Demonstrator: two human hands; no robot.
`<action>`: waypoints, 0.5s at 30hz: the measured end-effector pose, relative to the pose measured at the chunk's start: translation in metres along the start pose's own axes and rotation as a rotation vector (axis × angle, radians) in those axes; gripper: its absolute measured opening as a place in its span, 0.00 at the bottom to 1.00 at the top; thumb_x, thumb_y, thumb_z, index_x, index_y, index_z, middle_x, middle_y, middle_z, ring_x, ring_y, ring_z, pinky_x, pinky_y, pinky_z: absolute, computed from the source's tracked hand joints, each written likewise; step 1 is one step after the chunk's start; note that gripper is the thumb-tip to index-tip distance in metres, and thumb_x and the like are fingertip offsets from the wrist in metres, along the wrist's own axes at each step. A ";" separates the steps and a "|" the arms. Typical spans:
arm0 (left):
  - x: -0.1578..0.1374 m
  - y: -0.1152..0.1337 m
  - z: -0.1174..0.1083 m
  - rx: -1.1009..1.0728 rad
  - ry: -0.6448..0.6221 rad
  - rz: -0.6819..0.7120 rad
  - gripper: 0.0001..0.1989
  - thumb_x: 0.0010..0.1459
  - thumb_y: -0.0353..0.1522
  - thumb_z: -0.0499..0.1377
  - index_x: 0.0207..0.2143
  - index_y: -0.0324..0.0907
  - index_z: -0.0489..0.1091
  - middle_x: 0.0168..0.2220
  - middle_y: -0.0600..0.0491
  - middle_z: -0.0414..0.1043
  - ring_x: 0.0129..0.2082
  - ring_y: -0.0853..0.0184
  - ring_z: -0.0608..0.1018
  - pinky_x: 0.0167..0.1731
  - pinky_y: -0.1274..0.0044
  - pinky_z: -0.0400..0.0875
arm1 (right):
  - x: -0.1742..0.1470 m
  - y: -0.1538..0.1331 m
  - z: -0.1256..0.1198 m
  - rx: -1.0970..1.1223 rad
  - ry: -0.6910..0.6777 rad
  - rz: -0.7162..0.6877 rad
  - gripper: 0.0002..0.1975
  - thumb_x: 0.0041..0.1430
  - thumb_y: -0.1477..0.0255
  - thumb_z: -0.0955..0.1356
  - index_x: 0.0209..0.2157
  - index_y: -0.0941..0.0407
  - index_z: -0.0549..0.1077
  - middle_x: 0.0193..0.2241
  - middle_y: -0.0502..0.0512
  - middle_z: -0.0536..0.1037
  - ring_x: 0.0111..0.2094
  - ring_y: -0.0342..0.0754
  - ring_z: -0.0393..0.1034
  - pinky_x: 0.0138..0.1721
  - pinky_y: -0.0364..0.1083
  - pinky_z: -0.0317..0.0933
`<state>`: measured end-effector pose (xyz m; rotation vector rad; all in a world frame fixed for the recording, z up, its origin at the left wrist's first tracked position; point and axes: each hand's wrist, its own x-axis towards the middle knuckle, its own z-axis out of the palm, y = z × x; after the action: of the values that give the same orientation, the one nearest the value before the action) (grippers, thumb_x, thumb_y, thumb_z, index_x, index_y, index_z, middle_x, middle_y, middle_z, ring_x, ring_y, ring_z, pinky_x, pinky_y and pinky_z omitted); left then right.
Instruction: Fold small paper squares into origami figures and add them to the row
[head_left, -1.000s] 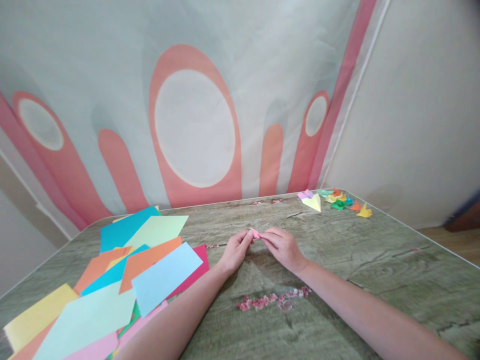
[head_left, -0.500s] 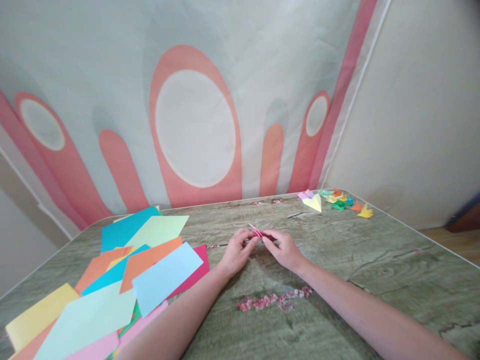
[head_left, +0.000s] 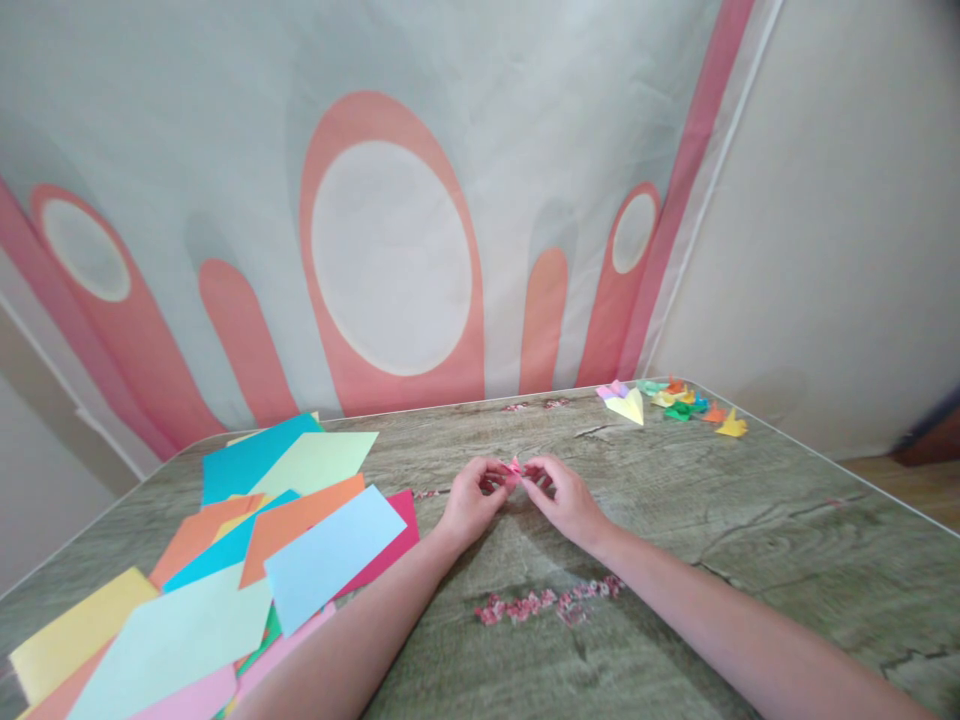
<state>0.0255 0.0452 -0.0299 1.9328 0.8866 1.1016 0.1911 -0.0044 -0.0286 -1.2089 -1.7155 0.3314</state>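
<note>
Pink paper [head_left: 515,467], tip upward, long axis unclear, left hand [head_left: 474,500] and right hand [head_left: 568,503] pinching

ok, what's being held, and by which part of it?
Folded pink paper, pinched at opposite sides: left hand on its left, right hand on its right.

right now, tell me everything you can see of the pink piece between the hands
The pink piece is small and looks like folded paper, with a pointed tip facing up, away from the person. The fingertips of both hands, left hand and right hand, pinch it from either side, over the wood-grained tabletop. Fingers cover part of it, and its finer folds are too small to tell.
</note>
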 end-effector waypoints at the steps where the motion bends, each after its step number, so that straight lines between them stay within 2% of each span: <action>1: 0.000 -0.001 0.000 0.008 -0.003 -0.003 0.08 0.52 0.34 0.59 0.34 0.39 0.67 0.32 0.52 0.71 0.31 0.70 0.74 0.31 0.79 0.69 | 0.000 -0.001 0.000 0.002 0.014 0.000 0.07 0.56 0.70 0.64 0.38 0.54 0.69 0.31 0.53 0.71 0.30 0.45 0.67 0.31 0.44 0.63; 6: 0.000 -0.002 0.002 0.008 -0.037 -0.017 0.07 0.53 0.34 0.58 0.32 0.39 0.67 0.32 0.52 0.70 0.30 0.70 0.73 0.30 0.79 0.68 | 0.000 -0.002 -0.001 -0.005 0.009 -0.068 0.05 0.57 0.71 0.64 0.34 0.54 0.70 0.31 0.53 0.70 0.31 0.46 0.67 0.34 0.45 0.63; 10: -0.002 0.000 0.003 -0.075 -0.065 -0.076 0.09 0.51 0.34 0.60 0.31 0.39 0.64 0.28 0.56 0.68 0.25 0.73 0.71 0.25 0.82 0.65 | 0.002 0.001 -0.002 0.006 0.001 -0.067 0.07 0.57 0.70 0.64 0.37 0.54 0.73 0.31 0.53 0.69 0.31 0.45 0.66 0.34 0.45 0.62; 12: -0.002 0.001 0.003 -0.122 -0.114 -0.118 0.12 0.49 0.34 0.61 0.33 0.40 0.61 0.25 0.58 0.66 0.22 0.74 0.70 0.22 0.83 0.63 | 0.003 0.003 -0.002 0.018 -0.023 -0.058 0.07 0.57 0.70 0.65 0.36 0.54 0.74 0.30 0.53 0.69 0.32 0.45 0.66 0.35 0.45 0.62; 15: -0.003 0.003 0.003 -0.136 -0.193 -0.168 0.15 0.50 0.33 0.61 0.37 0.40 0.60 0.23 0.59 0.66 0.21 0.74 0.71 0.21 0.83 0.63 | 0.004 0.007 -0.002 0.004 -0.074 -0.016 0.08 0.57 0.70 0.65 0.30 0.55 0.75 0.28 0.52 0.69 0.31 0.44 0.66 0.34 0.44 0.60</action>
<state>0.0281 0.0405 -0.0295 1.7835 0.8293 0.8400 0.1960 0.0014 -0.0302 -1.1927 -1.7857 0.3743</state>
